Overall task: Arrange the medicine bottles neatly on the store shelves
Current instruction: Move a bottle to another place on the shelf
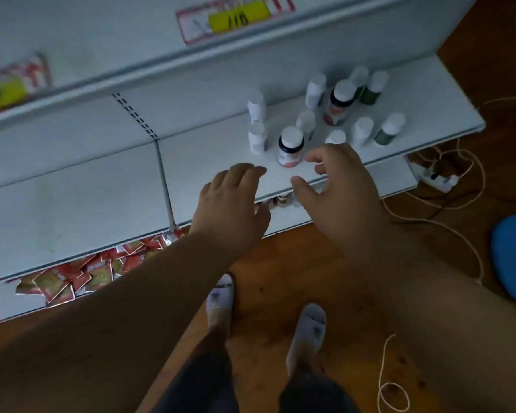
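The white shelf [209, 162] is bare on its left part and along the near edge, so a hand can pass there freely. On the right part the medicine bottles [325, 114] stand scattered and close together, with only narrow gaps between them. The upper shelf [131, 67] hangs over the far side and limits the room from above, mostly for the far bottles.
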Tool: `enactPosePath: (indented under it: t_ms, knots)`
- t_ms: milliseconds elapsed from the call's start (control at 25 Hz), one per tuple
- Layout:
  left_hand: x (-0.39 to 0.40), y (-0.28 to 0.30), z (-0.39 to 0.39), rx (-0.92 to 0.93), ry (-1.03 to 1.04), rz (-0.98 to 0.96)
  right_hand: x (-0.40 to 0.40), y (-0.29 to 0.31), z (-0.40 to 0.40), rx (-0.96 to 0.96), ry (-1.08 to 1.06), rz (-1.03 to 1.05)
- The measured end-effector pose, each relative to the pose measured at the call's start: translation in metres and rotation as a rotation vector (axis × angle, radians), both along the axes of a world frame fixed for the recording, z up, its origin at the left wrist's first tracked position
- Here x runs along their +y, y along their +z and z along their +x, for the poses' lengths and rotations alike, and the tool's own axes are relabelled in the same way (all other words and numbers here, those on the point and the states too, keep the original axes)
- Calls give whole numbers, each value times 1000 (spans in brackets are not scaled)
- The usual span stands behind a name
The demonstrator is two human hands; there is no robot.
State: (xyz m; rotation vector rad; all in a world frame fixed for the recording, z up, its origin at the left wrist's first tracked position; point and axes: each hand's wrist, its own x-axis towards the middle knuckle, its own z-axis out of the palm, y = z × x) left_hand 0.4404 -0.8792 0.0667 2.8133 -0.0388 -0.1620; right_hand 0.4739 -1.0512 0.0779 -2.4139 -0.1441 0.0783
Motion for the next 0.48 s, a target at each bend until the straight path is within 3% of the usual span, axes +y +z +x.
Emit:
enactPosePath:
  t_ms: [200,480]
  knots:
    - [-5,-115,55,58,-59,24,18,-160,36,167,-256,104]
    - [23,-196,98,12,-54,69,64,-262,127,-25,-497,374]
